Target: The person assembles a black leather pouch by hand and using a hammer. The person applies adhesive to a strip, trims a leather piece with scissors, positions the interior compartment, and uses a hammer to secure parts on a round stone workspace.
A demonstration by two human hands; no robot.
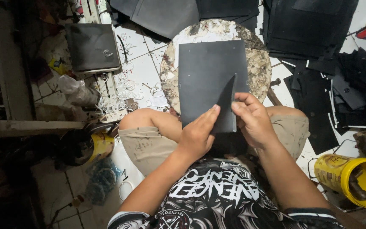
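A dark grey rectangular sheet (pixel 206 70) lies on a round, stained work block (pixel 259 63) between my knees. My left hand (pixel 198 133) presses flat on the sheet's near edge. My right hand (pixel 253 118) pinches the sheet's lower right part and lifts a thin flap (pixel 229 95) that stands up from the surface. Both knees and tan shorts show below the sheet.
Piles of black cut sheets (pixel 314 25) lie at the back and right. A yellow bucket (pixel 354 180) with a tool in it sits at the right. A yellow tin (pixel 100 144) stands at the left. Metal rings (pixel 121 91) litter the tiled floor beside a dark folder (pixel 92 46).
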